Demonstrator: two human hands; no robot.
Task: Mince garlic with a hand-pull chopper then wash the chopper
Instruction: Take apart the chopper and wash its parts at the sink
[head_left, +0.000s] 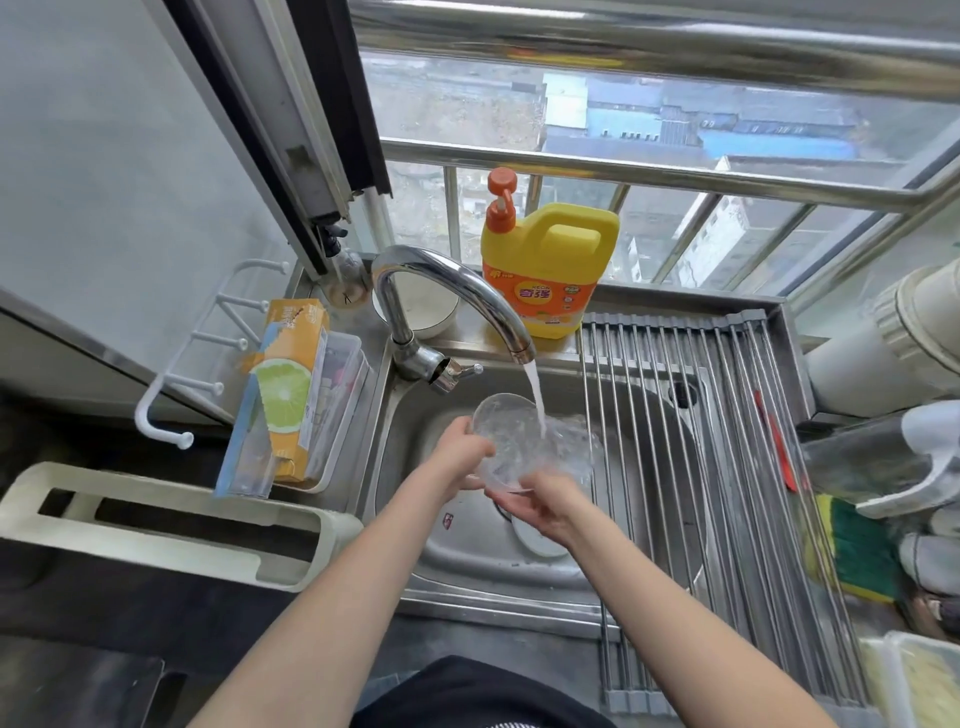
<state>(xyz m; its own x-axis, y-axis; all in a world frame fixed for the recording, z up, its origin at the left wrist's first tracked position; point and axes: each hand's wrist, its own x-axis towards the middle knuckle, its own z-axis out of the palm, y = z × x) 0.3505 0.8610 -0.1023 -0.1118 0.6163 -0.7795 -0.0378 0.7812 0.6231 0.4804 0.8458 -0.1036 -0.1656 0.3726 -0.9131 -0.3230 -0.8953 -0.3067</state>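
Observation:
The chopper's clear plastic bowl (524, 441) is tilted on its side over the steel sink (415, 410), under the water stream from the chrome faucet (447, 280). My left hand (460, 452) grips the bowl's left rim with curled fingers. My right hand (540, 501) cups the bowl from below at its near edge. Water splashes inside the bowl. A white round part (540, 543) lies on the sink bottom under my right wrist, mostly hidden.
A yellow dish soap bottle (545, 260) stands on the ledge behind the sink. A roll-up steel drying rack (701, 467) covers the sink's right side, with a green-yellow sponge (857, 551) at its right. Boxes in a tray (296, 395) sit left of the sink.

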